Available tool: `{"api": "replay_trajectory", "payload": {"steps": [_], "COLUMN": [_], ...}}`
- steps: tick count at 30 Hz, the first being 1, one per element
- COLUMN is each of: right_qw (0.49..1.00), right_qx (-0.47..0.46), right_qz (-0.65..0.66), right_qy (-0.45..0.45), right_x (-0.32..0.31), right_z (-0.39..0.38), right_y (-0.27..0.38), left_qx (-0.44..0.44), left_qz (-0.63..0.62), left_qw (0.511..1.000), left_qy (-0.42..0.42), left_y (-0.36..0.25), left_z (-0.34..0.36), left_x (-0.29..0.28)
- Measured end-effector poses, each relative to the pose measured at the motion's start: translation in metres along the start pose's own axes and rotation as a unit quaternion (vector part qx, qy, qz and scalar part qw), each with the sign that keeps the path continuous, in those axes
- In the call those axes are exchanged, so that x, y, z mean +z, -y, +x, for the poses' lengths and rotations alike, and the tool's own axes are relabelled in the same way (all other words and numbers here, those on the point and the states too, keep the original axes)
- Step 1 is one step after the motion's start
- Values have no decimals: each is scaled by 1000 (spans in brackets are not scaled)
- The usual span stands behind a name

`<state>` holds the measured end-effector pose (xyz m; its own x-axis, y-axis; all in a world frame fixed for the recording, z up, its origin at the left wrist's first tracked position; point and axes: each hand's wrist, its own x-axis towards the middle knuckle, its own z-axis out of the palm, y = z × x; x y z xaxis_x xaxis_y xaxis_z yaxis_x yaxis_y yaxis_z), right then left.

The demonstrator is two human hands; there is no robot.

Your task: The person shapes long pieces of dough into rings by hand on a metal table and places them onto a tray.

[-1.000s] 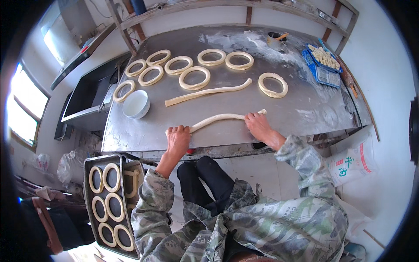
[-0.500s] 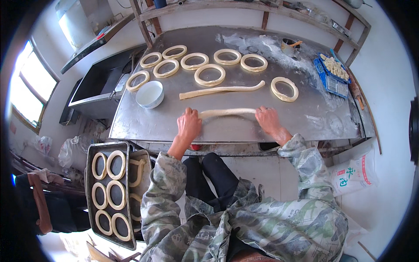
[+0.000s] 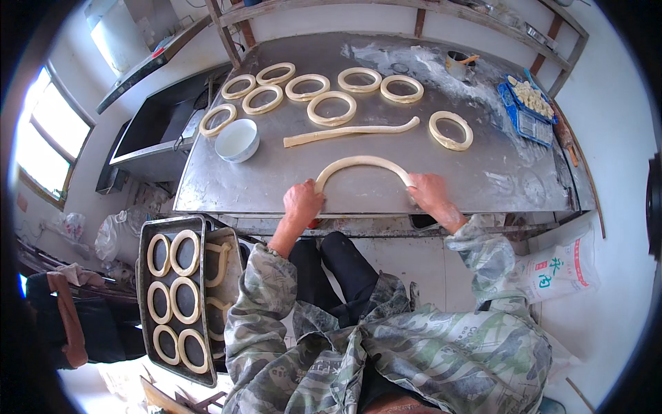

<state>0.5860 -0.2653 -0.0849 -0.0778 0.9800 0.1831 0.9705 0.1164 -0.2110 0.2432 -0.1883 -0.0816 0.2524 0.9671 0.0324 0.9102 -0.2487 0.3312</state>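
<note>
My left hand (image 3: pixel 301 203) is closed on the left end of a pale dough rope (image 3: pixel 362 162), which arches over the steel table (image 3: pixel 234 186) near its front edge. The rope's other end is pinched in my right hand (image 3: pixel 429 194). Behind the rope lies a longer, flat-ended strip of dough (image 3: pixel 352 130), with several dough rings (image 3: pixel 332 119) spread behind it and one more (image 3: pixel 466 139) to the right. A white bowl (image 3: pixel 236 141) sits left of the strip.
Dark baking trays (image 3: pixel 213 303) with dough rings stand at lower left. At right are a blue scale (image 3: pixel 535 131) with dough pieces, a metal pot (image 3: pixel 456 64) and a rolling pin (image 3: pixel 570 152). A wooden shelf (image 3: pixel 476 19) runs along the back; a white sack (image 3: pixel 560 269) lies below right.
The rope in my hands has bent from a gentle curve into a higher arch, its middle pushed away from me, while both hands sit slightly farther right than a second ago.
</note>
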Motion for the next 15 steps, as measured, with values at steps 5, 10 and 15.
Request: {"api": "replay_trajectory", "payload": {"steps": [5, 10, 15], "right_qw": [986, 994, 966], "right_qx": [-25, -109, -254], "right_qz": [162, 3, -21], "right_qy": [-36, 5, -45], "right_x": [11, -1, 5], "right_z": [14, 5, 7], "right_y": [38, 25, 15], "left_qx": [21, 305, 453], "left_qz": [-126, 14, 36], "left_qw": [991, 951, 887], "left_qy": [22, -56, -81], "left_y": [-16, -3, -19], "left_z": [-1, -28, -21], "left_x": [17, -11, 2]}}
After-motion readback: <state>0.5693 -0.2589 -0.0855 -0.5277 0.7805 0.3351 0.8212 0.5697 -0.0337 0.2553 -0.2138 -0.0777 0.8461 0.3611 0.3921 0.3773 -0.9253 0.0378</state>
